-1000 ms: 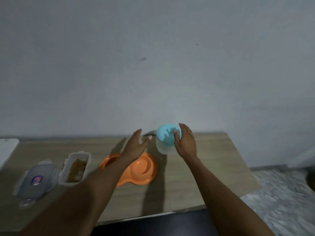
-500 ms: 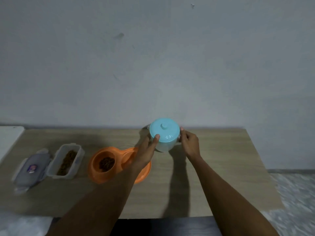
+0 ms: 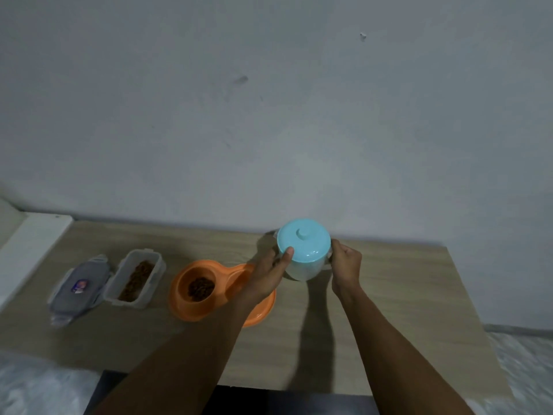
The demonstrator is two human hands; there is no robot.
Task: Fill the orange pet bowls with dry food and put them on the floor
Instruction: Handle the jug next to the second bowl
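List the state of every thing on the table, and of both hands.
orange pet bowl: on the table, left well holds dry food, right well mostly hidden.
food container: open, partly filled with dry food.
grey lid: off, lying left of the container.
jar: upright, blue lid on.
left hand: grips the jar, thumb on the blue lid's edge.
right hand: grips the jar's side handle.

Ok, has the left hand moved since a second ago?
Yes. The left hand was above the orange pet bowl, apart from the blue-lidded jar; it has moved right and now grips the jar's left side.
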